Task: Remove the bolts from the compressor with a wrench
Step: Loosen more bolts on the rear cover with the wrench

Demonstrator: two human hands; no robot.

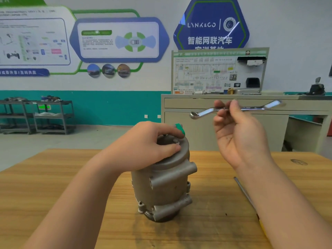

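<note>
On the left, our left hand (143, 144) lies on top of the one compressor (161, 178), which stands upright on the wooden table (53, 177), with thumb and fingers curled over its top rim beside a green cap (180, 128). Further right, our right hand (237, 133) is raised clear of it, pinching the middle of the single double-ended wrench (235, 109) in its fingertips. We judge loosening has not begun: one bolt (175, 140) shows on the top face, others may be hidden, and one screwdriver (246, 193) lies rightmost.
</note>
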